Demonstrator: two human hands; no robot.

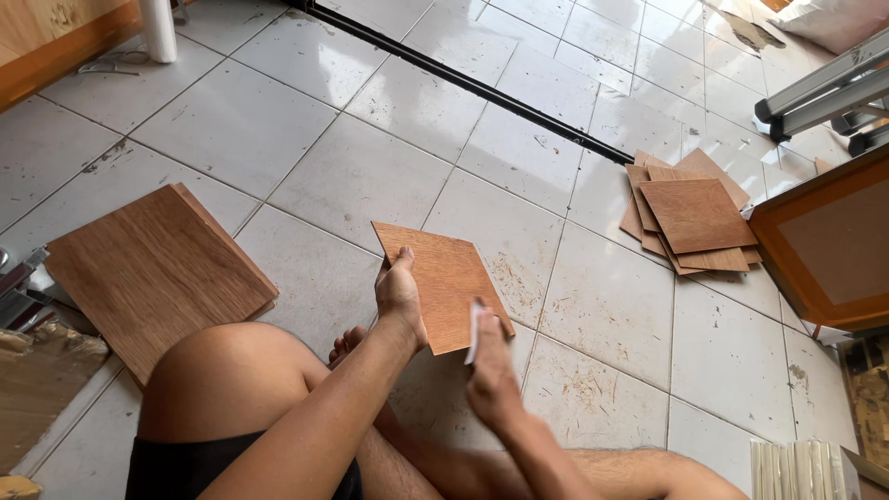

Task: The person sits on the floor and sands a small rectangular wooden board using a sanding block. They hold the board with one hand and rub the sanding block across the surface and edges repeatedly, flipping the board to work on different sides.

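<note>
Small plywood square (447,282) held tilted above the tiled floor (370,167), btwn the person's knees. Left hand (398,294) clamps its left edge, thumb up on top, forearm angled up from lower left. Right hand (488,356) pinches a thin white piece (473,331) vs. the square's lower right edge. Stack of like squares (693,218) lies well apart, right.

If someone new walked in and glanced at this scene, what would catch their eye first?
Most striking is the square wooden panel at the centre, gripped along its near-left edge by the left hand while the right hand presses a small pale piece against its near edge. A stack of larger wooden boards lies on the white tiled floor to the left, and a loose pile of similar panels sits at the right.
</note>
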